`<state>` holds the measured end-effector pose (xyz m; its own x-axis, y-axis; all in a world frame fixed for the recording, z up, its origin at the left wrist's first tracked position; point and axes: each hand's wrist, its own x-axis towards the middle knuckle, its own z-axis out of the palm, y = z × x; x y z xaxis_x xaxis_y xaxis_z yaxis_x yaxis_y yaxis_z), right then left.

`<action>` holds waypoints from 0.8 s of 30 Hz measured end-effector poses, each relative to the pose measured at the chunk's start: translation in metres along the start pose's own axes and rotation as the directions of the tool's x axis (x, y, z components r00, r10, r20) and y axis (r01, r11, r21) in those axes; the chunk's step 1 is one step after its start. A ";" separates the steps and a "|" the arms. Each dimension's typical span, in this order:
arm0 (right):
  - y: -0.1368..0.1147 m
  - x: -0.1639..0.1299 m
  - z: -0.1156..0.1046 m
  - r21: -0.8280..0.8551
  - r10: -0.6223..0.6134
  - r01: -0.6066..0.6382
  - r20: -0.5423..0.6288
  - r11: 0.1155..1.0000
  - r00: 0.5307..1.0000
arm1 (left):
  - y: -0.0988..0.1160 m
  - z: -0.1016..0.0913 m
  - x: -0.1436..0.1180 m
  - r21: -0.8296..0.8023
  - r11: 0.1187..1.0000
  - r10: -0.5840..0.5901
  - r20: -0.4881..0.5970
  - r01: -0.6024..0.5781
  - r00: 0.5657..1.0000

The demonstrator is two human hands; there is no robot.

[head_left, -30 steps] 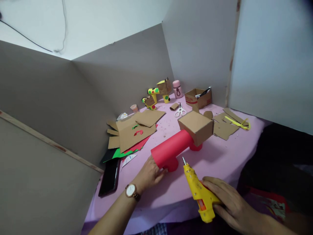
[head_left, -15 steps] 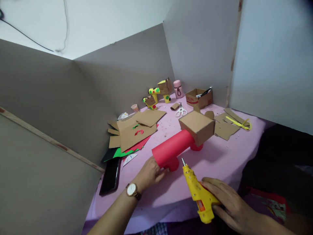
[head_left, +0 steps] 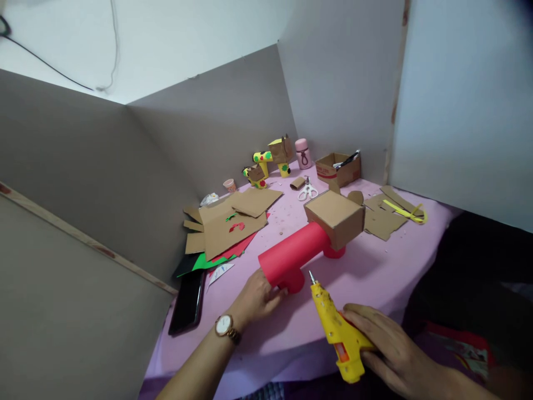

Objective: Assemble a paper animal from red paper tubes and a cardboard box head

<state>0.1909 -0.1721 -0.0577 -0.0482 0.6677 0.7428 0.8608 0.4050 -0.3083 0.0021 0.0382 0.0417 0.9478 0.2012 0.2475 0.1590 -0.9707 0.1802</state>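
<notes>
A paper animal figure stands on the table, with a red paper tube body (head_left: 293, 253), short red tube legs and a cardboard box head (head_left: 335, 214) with rounded ears. At the near end of the body is my left hand (head_left: 260, 297), its thumb against the rear leg (head_left: 295, 280) and its other fingers partly hidden behind the tube. My right hand (head_left: 387, 341) grips a yellow glue gun (head_left: 339, 333). The gun's metal nozzle points up and away, just right of the rear leg and apart from it.
Cardboard sheets (head_left: 227, 228) and coloured paper lie left, near a dark phone (head_left: 187, 303). White scissors (head_left: 308, 191), a small cardboard box (head_left: 339, 166), a pink bottle (head_left: 303, 153) and yellow spotted figures (head_left: 262, 157) stand farther back. Cardboard scraps (head_left: 383, 219) and yellow strips lie right.
Both hands, the glue gun and the red figure hold nearly the same places. Only a slight shift of the whole view shows.
</notes>
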 end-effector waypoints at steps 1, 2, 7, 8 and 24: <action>0.000 -0.001 0.000 0.000 0.001 -0.001 -0.001 1.000 1.000 | 0.000 0.000 -0.001 -0.001 1.000 -0.004 0.001 0.004 1.000; 0.000 -0.001 0.001 0.002 0.000 0.000 -0.003 1.000 1.000 | -0.001 0.001 -0.001 -0.002 1.000 -0.008 0.000 0.008 1.000; 0.000 -0.002 0.001 -0.005 0.007 -0.007 -0.008 1.000 1.000 | -0.001 0.001 -0.005 -0.024 0.999 -0.030 -0.022 0.029 0.999; 0.000 -0.001 0.001 -0.002 0.008 -0.008 -0.007 1.000 1.000 | -0.001 0.001 -0.007 -0.030 0.999 -0.036 -0.033 0.035 0.999; 0.000 0.000 0.001 0.011 -0.008 0.008 0.019 1.000 1.000 | -0.003 0.002 -0.012 -0.059 0.997 -0.054 -0.113 0.048 0.992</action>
<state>0.1900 -0.1716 -0.0586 -0.0648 0.6764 0.7337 0.8545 0.4173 -0.3093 -0.0092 0.0382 0.0366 0.9002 0.2674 0.3437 0.1876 -0.9504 0.2480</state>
